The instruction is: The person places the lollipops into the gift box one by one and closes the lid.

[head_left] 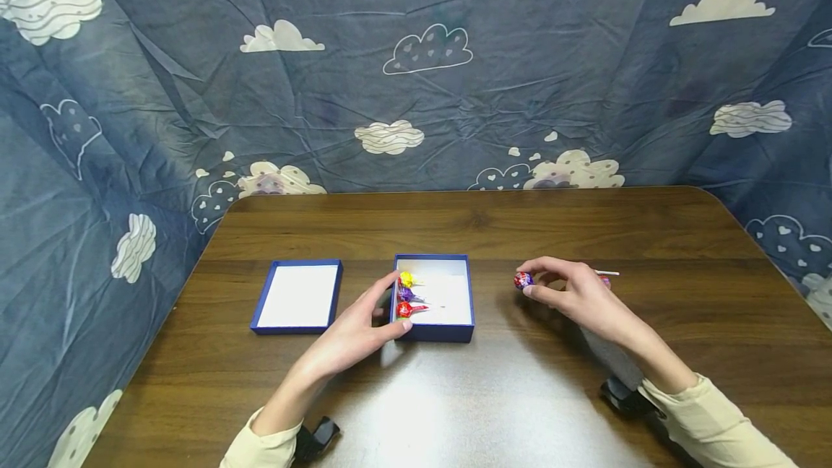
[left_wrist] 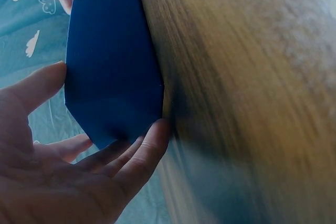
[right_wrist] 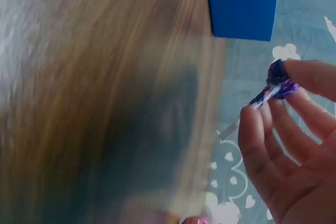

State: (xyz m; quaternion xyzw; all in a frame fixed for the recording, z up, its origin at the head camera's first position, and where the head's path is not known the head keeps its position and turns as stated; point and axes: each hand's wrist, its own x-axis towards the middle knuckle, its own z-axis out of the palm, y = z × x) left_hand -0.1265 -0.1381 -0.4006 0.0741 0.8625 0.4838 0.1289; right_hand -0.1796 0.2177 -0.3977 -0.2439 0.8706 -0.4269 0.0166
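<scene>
My left hand (head_left: 351, 331) holds the left end of an open blue box (head_left: 434, 334), its thumb at the front rim. In the left wrist view its fingers reach round the corner of the box (left_wrist: 113, 51). Inside, along the left wall, lie a yellow lollipop (head_left: 406, 279), a purple lollipop (head_left: 406, 295) and a red lollipop (head_left: 404, 309), sticks to the right. To the right of the box, my right hand (head_left: 578, 297) pinches a lollipop in a blue and red wrapper (head_left: 523, 280). Its white stick (right_wrist: 230, 130) shows below the fingers in the right wrist view.
A blue-edged lid (head_left: 295, 296) with a white inside lies left of the box on the wooden table (head_left: 481, 226). Behind my right hand show a white stick (head_left: 607, 273) and a bit of pink wrapper (head_left: 606, 282). A cloud-patterned cloth (head_left: 429, 107) hangs behind the table.
</scene>
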